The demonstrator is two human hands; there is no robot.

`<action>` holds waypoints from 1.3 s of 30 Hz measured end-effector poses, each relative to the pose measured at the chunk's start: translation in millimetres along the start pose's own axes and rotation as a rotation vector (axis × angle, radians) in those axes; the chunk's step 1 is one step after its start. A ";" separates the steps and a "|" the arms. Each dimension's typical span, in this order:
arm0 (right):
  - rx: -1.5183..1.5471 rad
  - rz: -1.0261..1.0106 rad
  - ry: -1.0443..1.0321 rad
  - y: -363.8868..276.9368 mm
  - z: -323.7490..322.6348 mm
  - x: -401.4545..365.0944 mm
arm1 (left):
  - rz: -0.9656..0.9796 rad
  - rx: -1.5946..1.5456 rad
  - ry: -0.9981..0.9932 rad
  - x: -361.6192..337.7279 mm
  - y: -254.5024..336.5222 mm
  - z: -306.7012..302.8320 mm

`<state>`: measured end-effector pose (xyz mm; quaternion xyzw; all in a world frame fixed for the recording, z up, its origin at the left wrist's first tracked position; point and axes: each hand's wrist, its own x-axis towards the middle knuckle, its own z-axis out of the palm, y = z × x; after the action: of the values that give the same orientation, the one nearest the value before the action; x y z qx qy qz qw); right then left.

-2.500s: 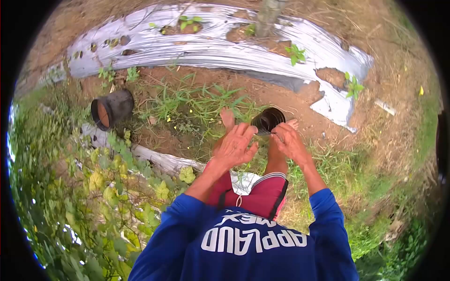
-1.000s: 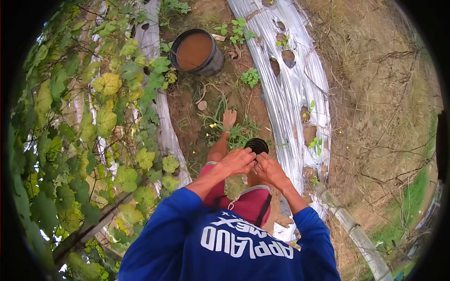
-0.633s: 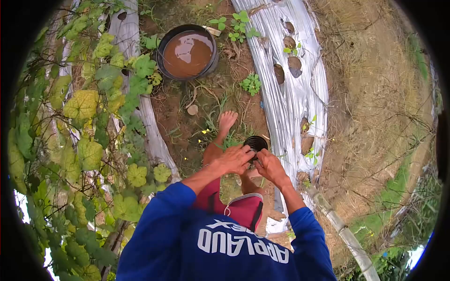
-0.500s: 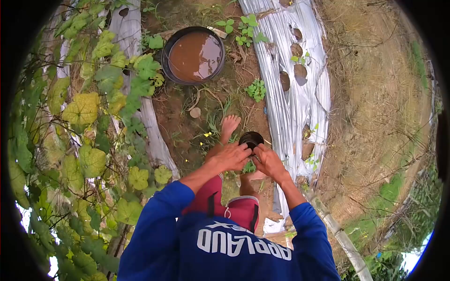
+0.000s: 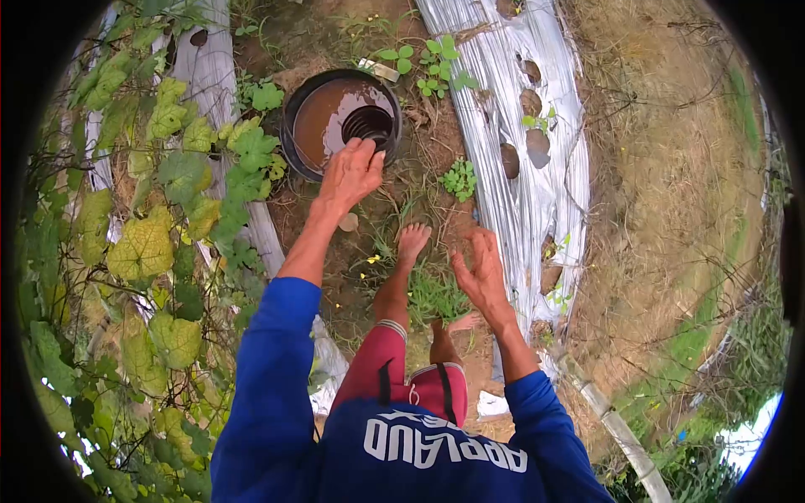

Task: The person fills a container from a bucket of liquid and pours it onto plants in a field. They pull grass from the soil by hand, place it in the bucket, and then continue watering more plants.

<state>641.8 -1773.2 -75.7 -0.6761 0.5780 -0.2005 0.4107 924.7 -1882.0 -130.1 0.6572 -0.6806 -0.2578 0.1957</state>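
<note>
A small black ribbed cup (image 5: 367,124) is over the right part of a round black basin (image 5: 293,144) of brown, muddy water (image 5: 317,117). My left hand (image 5: 350,174) grips the cup's near rim, fingers closed on it. Whether the cup touches the water is hard to tell. My right hand (image 5: 482,272) is apart from it, above the ground beside the silver plastic sheet, with its fingers spread and nothing in them.
Silver plastic sheeting (image 5: 470,92) with round holes runs along the right of the path. Leafy vines (image 5: 147,243) cover the left side. A pole (image 5: 616,432) lies at lower right. Small green plants (image 5: 459,179) grow near my bare feet (image 5: 413,239).
My left hand has moved forward and left with the black cup, from in front of me to the basin. My right hand has let go of the cup and opened.
</note>
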 end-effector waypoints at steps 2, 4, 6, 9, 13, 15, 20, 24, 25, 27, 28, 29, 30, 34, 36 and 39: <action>-0.033 0.105 -0.031 31.7 10.4 -27.7 | -0.049 0.125 -0.026 20.8 -25.3 5.2; -0.046 0.230 -0.152 56.8 16.1 -58.8 | -0.190 0.300 -0.244 41.1 -42.4 10.9; -0.011 0.316 -0.203 74.9 17.7 -90.1 | -0.240 0.361 -0.391 61.6 -55.5 18.1; -0.037 0.409 -0.247 118.1 34.3 -150.8 | -0.342 0.510 -0.680 85.4 -63.2 31.9; 0.145 0.626 -0.255 120.4 27.1 -180.0 | -0.305 0.647 -0.875 103.2 -74.7 60.7; 0.208 0.655 -0.209 126.6 37.2 -189.5 | -0.287 0.659 -0.924 111.1 -80.6 73.0; 0.379 0.661 -0.061 124.4 63.5 -194.3 | -0.218 0.690 -0.989 125.5 -86.8 91.3; 0.532 0.720 0.030 114.4 85.3 -188.5 | -0.198 0.642 -0.914 129.8 -84.0 95.5; 0.584 0.693 0.061 110.2 87.1 -186.0 | -0.180 0.617 -0.858 128.0 -85.9 95.4; 0.513 0.761 0.012 106.0 87.1 -176.0 | -0.181 0.617 -0.958 134.9 -118.1 110.5; 0.452 0.787 -0.102 105.0 87.9 -172.4 | -0.174 0.614 -0.978 136.4 -121.7 114.5; 0.457 0.818 -0.058 104.2 92.4 -173.0 | -0.175 0.616 -0.996 134.4 -123.4 113.6; 0.553 0.787 -0.048 105.2 99.7 -175.6 | -0.072 0.589 -0.941 130.2 -134.2 113.1; 0.725 0.786 0.036 100.3 104.1 -171.1 | -0.041 0.517 -0.868 117.7 -128.0 105.4; 0.696 0.788 0.101 100.7 108.8 -172.9 | -0.013 0.456 -0.807 107.7 -138.8 104.1; 0.681 0.811 0.135 101.8 112.4 -179.0 | 0.092 0.328 -0.642 85.2 -128.3 91.3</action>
<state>617.8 -1566.8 -184.8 -0.2125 0.7202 -0.2450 0.6134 966.2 -1958.7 -286.5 0.5340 -0.7686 -0.3295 -0.1244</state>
